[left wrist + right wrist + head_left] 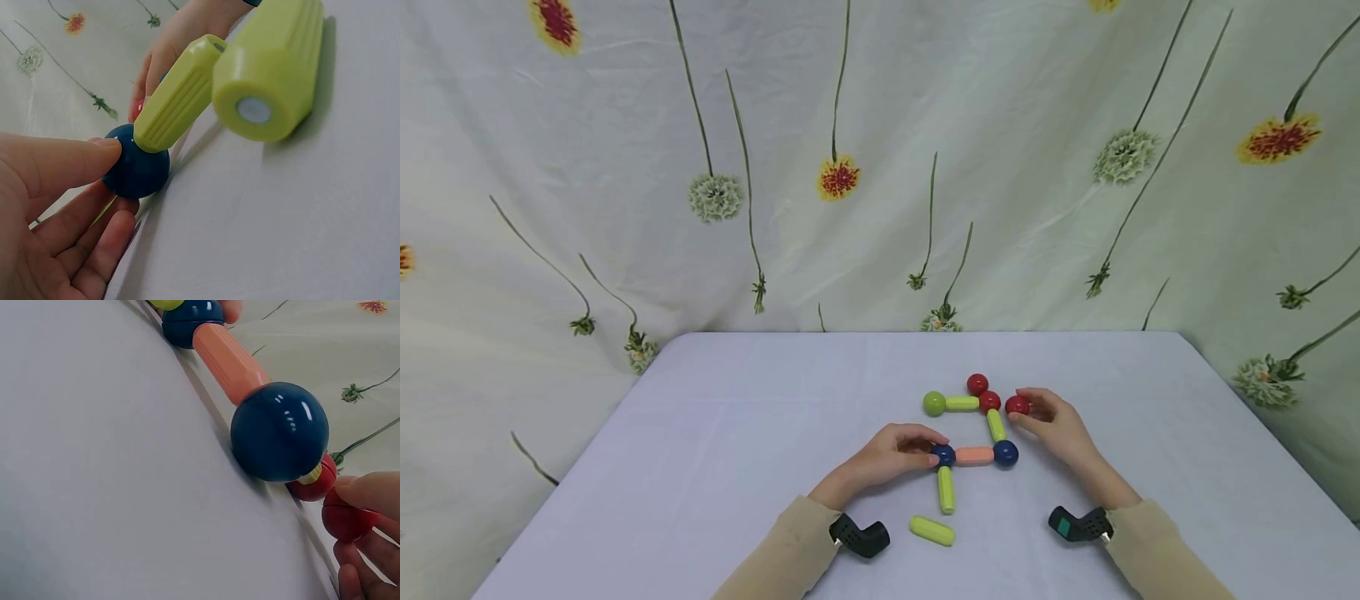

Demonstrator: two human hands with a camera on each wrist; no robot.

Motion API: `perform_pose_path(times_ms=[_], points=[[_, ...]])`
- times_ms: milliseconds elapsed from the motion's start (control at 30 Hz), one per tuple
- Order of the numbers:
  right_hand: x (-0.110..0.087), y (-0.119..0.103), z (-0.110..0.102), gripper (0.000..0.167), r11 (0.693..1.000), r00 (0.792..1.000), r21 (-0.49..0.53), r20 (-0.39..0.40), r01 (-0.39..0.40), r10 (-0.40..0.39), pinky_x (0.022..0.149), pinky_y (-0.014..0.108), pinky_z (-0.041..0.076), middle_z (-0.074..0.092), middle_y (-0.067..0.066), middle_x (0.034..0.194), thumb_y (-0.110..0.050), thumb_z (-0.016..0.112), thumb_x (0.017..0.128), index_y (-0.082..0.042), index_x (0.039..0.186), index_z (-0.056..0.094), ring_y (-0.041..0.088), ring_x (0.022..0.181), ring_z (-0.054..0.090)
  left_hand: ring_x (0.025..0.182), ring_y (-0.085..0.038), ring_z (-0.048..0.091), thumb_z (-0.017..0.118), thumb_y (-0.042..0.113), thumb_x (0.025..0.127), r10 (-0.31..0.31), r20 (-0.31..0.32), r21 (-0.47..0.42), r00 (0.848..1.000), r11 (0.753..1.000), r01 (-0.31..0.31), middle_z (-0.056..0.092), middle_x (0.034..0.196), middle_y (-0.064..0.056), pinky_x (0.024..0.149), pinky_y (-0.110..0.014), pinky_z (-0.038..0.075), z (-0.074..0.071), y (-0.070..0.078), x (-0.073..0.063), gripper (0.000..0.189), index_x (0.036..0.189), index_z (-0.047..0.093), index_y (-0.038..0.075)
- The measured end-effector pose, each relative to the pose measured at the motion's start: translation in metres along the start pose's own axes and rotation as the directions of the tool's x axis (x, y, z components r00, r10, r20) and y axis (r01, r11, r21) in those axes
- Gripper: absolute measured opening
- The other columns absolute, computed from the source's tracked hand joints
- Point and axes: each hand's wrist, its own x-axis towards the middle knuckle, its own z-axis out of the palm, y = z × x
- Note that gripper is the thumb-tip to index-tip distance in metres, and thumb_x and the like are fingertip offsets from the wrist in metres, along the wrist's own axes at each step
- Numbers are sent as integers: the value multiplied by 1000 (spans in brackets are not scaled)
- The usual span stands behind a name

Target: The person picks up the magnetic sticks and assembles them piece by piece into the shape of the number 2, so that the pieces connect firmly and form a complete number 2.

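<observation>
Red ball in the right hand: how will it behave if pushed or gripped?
Likely apt to roll: the red ball is round, and the table looks flat. Probably stiff: it shows no visible denting in the right hand's pinch. Possibly a bit slippery, since its surface looks smooth; weight is hard to judge.

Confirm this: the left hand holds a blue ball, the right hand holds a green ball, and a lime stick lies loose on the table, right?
Not quite: the right hand holds a red ball, not a green one, as the head view shows. The rest is right: the left hand holds a blue ball, and a lime stick lies loose on the table.
</observation>
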Motion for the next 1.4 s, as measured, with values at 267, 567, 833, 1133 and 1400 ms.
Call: perform_pose_path(times_ms=[267,567,833,1133,1400], points=[[-4,-4,-5,58,999,999,37,52,-11,9,86,43,48,58,17,121,-40,70,83,-6,128,55,31,107,54,93,-13,56,64,11,89,9,6,3,1000,1000,-9,64,110,-1,82,-23,45,1,2,-1,25,113,67,8],[-10,-17,-10,56,997,997,77,70,-18,12,86,43,48,58,16,122,-38,72,82,-6,126,57,30,107,55,95,-12,56,64,13,89,3,5,13,1000,1000,-3,64,110,-1,82,-24,45,1,3,0,25,114,67,9],[-15,-27,-10,46,991,987,133,152,28,-48,79,34,50,62,11,113,-30,74,81,-7,119,62,25,98,58,96,-12,57,64,13,89,4,4,20,1000,1000,-4,64,110,0,83,-24,45,0,4,0,25,114,67,10],[-24,-41,-10,41,967,923,218,327,132,-200,73,27,52,62,13,108,-20,74,82,-1,116,62,23,90,60,95,-12,57,63,12,89,11,8,14,1000,1000,-11,64,108,-1,83,-24,45,-1,2,-1,26,114,67,9],[-28,-47,-7,40,933,800,314,508,175,-321,82,28,51,62,18,112,-10,72,82,7,116,58,24,97,63,94,-12,57,62,11,89,15,13,6,1000,1000,-15,64,107,-1,83,-23,45,-1,1,0,27,115,66,8]])
